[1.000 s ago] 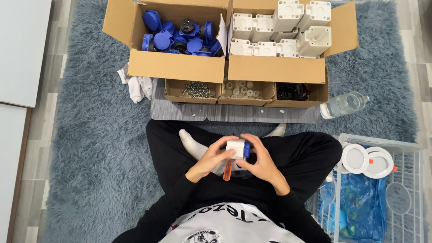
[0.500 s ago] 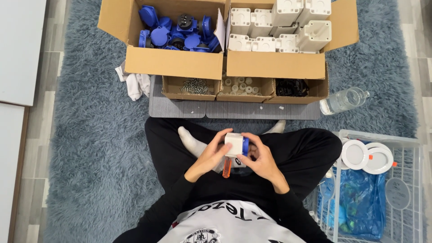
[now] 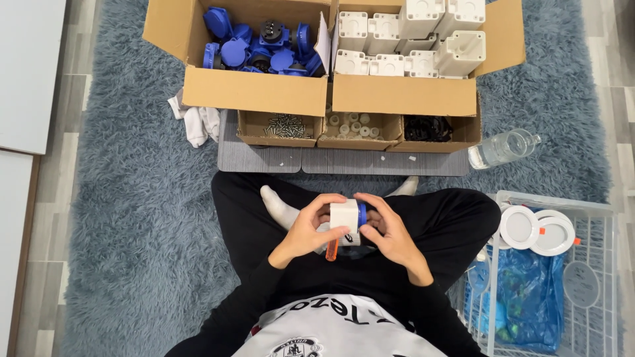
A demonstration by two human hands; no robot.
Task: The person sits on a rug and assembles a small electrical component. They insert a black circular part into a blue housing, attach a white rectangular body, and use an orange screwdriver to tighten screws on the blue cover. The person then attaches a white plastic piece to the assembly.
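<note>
Black long sleeves and black trousers are worn. White socks are fitted. A grey shirt front with black lettering and a round emblem is visible.

I'm holding a white block with blue cap | orange tool handle | I'm sitting on a shaggy grey-blue rug | brown cardboard boxes: blue parts, white parts | I'm wearing black trousers, white socks
</note>
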